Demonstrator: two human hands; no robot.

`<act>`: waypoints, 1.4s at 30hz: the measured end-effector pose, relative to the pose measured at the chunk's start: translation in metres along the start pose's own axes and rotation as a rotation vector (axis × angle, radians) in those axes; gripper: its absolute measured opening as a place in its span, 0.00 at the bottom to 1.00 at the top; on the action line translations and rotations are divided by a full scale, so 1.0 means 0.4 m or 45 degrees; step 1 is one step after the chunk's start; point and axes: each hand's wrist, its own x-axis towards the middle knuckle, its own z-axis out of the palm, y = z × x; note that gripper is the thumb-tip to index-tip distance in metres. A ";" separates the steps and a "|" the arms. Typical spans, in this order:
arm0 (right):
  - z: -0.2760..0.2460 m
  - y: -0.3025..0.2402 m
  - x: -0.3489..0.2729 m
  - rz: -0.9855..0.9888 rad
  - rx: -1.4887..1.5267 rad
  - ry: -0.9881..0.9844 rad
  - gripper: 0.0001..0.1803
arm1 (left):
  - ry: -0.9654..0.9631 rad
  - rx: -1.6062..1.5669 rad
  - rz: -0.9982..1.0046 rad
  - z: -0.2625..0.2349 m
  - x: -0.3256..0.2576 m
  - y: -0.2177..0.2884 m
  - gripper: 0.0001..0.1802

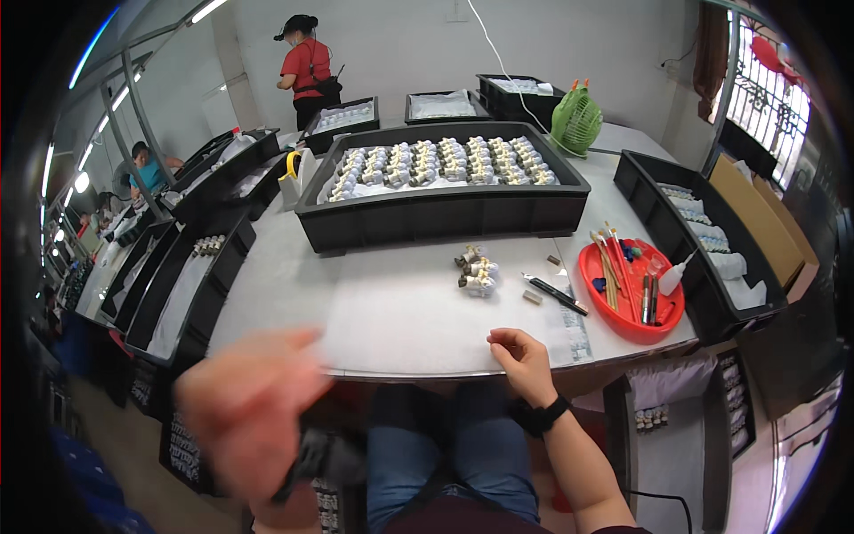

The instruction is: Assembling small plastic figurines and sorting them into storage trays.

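Note:
My left hand (253,400) is smeared by motion left of my lap, near the table's front edge; its fingers cannot be made out. Resting at the front edge of the white table, my right hand (525,363) has loosely curled fingers, a small gap between thumb and forefinger, and nothing visible in it. Beyond that hand, a small cluster of white and grey figurine-like parts (478,278) sits on the white sheet (391,311). To their right lie a black pen (556,295) and two small grey-brown blocks, one of them an eraser-like piece (532,298).
A black tray (445,219) with rows of similar parts spans the table's far side. At right, a red basin (633,331) holds brushes, pens and a white squeeze bottle (671,279). More trays (756,313) flank the table. A green fan (576,122) and a person (307,69) are farther back.

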 end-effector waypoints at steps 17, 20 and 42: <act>0.007 -0.006 -0.015 -0.108 -0.175 -0.042 0.13 | -1.203 0.896 -0.029 0.284 -0.033 -0.636 0.21; 0.016 -0.031 -0.010 -0.070 -0.009 0.121 0.19 | -0.965 0.202 -0.783 0.264 -0.006 -0.552 0.20; 0.126 -0.034 0.053 0.241 0.358 -0.173 0.11 | 0.191 -1.080 -1.623 0.132 -0.244 -0.503 0.18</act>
